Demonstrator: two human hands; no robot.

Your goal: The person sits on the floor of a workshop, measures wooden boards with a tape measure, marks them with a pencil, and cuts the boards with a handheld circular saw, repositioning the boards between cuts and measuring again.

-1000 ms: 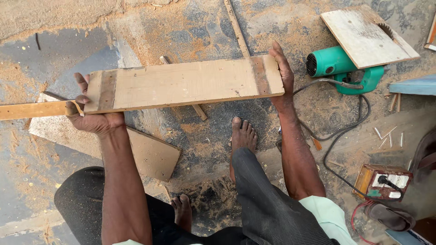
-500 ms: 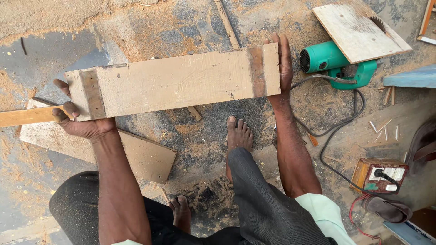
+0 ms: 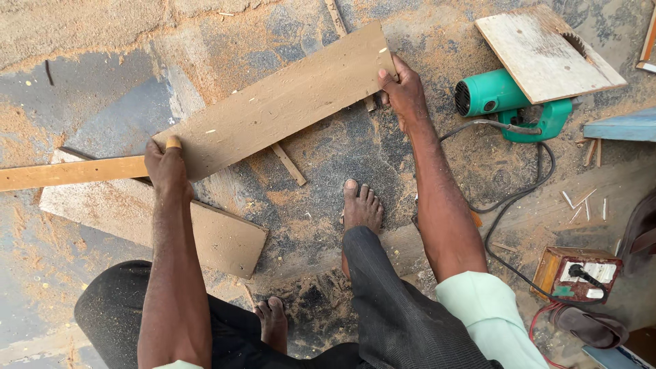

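Board (image 3: 280,102): one long, pale wooden plank, dusted with sawdust, held slantwise above the floor (image 3: 102,89), its right end higher in the picture than its left. Both hands have it by the ends. The left hand (image 3: 166,169) is closed on the lower left corner, fingers wrapped under the edge and the thumb pressed on top, so this grip is shut on the wood. The right hand (image 3: 403,89) clasps the upper right corner, fingers curled over the end; that grip is closed on the board too. Between the two grips the plank spans free, above a thin stick (image 3: 288,164) lying on the floor.

Beneath the left hand lies one flat panel (image 3: 219,236), and a yellowish strip (image 3: 68,172) runs off to the left edge, passing just under the board's left corner. Two bare feet show: one (image 3: 361,205) planted below the plank's middle, the other (image 3: 273,321) tucked back near the dark trousers.

Right of the right hand sits one green power tool (image 3: 502,99), partly covered by a whitish square panel (image 3: 547,51). Its black cord (image 3: 519,198) loops down to one small orange socket box (image 3: 577,273). A few wood splinters (image 3: 584,201) lie scattered near the cord. Sawdust covers much of the floor.
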